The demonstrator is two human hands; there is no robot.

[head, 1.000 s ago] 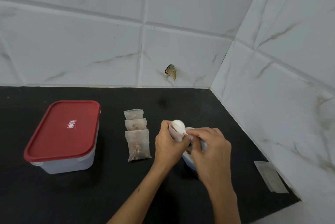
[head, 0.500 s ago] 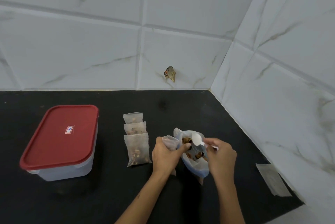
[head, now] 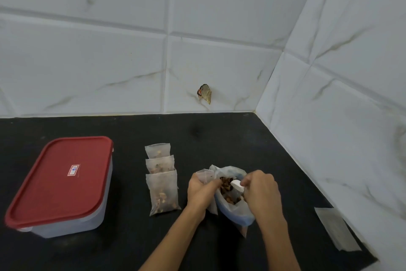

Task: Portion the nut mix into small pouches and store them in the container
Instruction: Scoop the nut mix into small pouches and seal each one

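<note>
A clear bag of nut mix (head: 236, 211) stands open on the black counter (head: 219, 139). My left hand (head: 201, 191) grips a small translucent pouch (head: 205, 175) beside the bag's left rim. My right hand (head: 260, 191) holds a white spoon (head: 236, 183) whose bowl lies among the nuts inside the bag. Three filled pouches (head: 162, 183) lie in an overlapping row to the left of my hands. The container (head: 61, 185), a clear box with a red lid, sits shut at the far left.
A flat empty pouch (head: 337, 228) lies near the counter's right edge by the tiled side wall. Tiled walls close the back and right. A small torn scrap (head: 205, 93) sticks on the back wall.
The spoon went from over the small pouch's mouth down into the nut bag. My left hand lowered the pouch to the bag's left side.
</note>
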